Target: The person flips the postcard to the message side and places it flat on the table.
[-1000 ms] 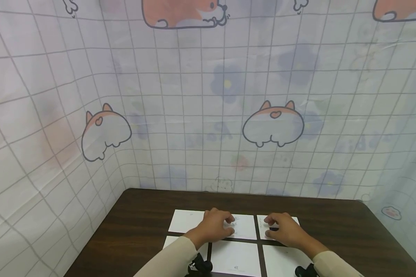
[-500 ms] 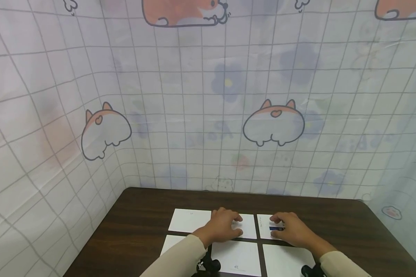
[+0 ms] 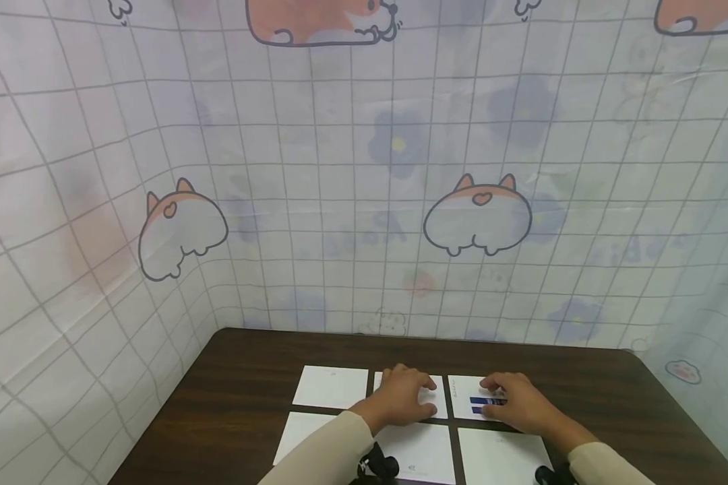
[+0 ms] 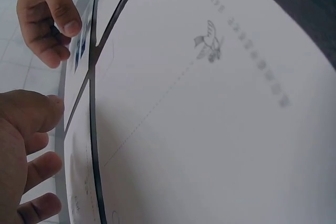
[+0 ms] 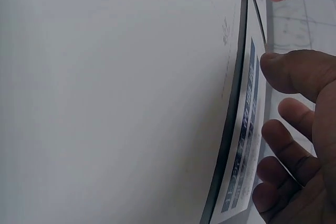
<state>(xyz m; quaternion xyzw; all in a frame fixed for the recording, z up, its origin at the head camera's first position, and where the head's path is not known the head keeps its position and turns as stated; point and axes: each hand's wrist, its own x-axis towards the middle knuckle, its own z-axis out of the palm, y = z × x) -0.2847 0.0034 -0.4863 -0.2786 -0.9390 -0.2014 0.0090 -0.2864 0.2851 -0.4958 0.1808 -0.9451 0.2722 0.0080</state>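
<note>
My left hand (image 3: pixel 400 397) hovers over the back middle white sheet (image 3: pixel 441 405), fingers loosely bent and thumb apart, holding nothing. To its right, my right hand (image 3: pixel 518 404) is above the back right sheet (image 3: pixel 461 391), partly hiding dark blue printed bars (image 3: pixel 479 401). The right wrist view shows those blue bars (image 5: pixel 244 124) with light lettering, beside the curved, spread fingers. A small winged drawing (image 4: pixel 209 43) with a dashed line marks a sheet in the left wrist view. Neither hand clearly touches paper.
More white sheets lie in two rows: a back left sheet (image 3: pixel 330 387), a front left sheet (image 3: pixel 303 431), a front middle sheet (image 3: pixel 425 448) and a front right sheet (image 3: pixel 497 455). They rest on a dark brown table (image 3: pixel 218 404). A patterned curtain (image 3: pixel 340 269) hangs behind.
Both hands have shifted to the right, the left from between the back left and middle sheets. More of the blue bars on the back right sheet shows now.
</note>
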